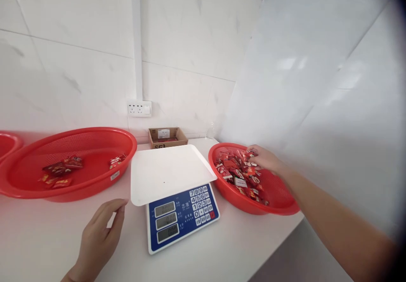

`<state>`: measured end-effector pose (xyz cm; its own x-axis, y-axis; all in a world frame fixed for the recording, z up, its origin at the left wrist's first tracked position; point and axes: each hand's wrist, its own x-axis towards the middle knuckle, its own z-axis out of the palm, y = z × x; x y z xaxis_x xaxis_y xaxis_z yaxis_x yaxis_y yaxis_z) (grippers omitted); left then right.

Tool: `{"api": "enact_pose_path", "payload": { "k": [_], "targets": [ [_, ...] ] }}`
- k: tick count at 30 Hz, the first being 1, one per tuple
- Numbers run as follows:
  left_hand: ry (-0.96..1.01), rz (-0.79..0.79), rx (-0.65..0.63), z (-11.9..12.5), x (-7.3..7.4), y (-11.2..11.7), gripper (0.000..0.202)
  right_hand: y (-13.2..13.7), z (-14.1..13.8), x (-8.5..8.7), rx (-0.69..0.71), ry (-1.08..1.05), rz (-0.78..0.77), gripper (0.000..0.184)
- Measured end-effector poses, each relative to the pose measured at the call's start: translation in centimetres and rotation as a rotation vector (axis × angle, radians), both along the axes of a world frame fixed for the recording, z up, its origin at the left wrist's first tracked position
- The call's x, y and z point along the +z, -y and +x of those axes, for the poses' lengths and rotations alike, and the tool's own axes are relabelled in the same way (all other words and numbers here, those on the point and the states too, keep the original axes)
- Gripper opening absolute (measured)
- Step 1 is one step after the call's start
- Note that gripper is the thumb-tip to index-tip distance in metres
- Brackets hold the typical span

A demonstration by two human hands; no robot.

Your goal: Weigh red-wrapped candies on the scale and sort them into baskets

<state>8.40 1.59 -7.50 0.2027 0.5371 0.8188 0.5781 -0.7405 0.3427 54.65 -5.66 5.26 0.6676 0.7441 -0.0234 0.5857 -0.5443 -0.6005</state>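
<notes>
My right hand (266,160) reaches into the red plastic basket (279,208) on the right, its fingers closed on a small red candy packet (249,154) at the far side of the pile. Several wrapped candies (239,174), mostly red, fill that basket's left and middle part. My left hand (103,227) hovers over the table, loosely curved and holding nothing, with its fingertips near the front left corner of the scale pan (171,172). Under the white pan stands the digital scale (184,218), with a blue panel, keypad and three lit displays.
Another red basket (95,193) on the left holds a few red packets (63,167). Part of a further basket (8,142) shows at the left edge. An open cardboard box (168,136) stands behind the pan, below a wall socket (139,109). The table's edge runs at lower right.
</notes>
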Motion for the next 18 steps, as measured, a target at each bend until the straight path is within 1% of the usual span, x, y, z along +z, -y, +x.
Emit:
{"api": "enact_pose_path", "payload": {
  "k": [3, 6, 8, 10, 12, 14, 15, 16, 18],
  "targets": [
    [0.026, 0.029, -0.043, 0.0, 0.0, 0.0, 0.013, -2.7, -4.4, 1.4, 0.156, -0.100, 0.102, 0.040],
    [0.046, 0.039, -0.072, 0.0, 0.2, 0.1, 0.014, -5.4, -9.1, 1.5, 0.357, -0.258, 0.135, 0.042],
    [0.061, 0.036, -0.076, 0.0, 0.2, 0.2, 0.016, -7.1, -11.9, 1.1, 0.495, -0.317, 0.090, 0.042],
    [0.074, 0.023, -0.078, 0.0, 0.2, 0.3, 0.017, -8.4, -14.1, 0.5, 0.622, -0.300, -0.011, 0.045],
    [0.085, 0.010, -0.084, 0.0, 0.1, 0.3, 0.018, -9.3, -15.6, 0.0, 0.707, -0.253, -0.115, 0.056],
    [0.091, -0.003, -0.096, 0.0, 0.1, 0.3, 0.019, -9.9, -16.4, -0.2, 0.727, -0.196, -0.161, 0.067],
    [0.093, -0.008, -0.101, 0.0, 0.0, 0.3, 0.020, -10.0, -16.5, -0.1, 0.720, -0.170, -0.161, 0.069],
    [0.095, -0.014, -0.105, 0.0, 0.0, 0.3, 0.020, -10.2, -16.6, 0.0, 0.712, -0.151, -0.151, 0.067],
    [0.098, -0.022, -0.109, 0.0, -0.2, 0.2, 0.020, -10.3, -16.5, 0.2, 0.697, -0.131, -0.120, 0.058]
  ]
}}
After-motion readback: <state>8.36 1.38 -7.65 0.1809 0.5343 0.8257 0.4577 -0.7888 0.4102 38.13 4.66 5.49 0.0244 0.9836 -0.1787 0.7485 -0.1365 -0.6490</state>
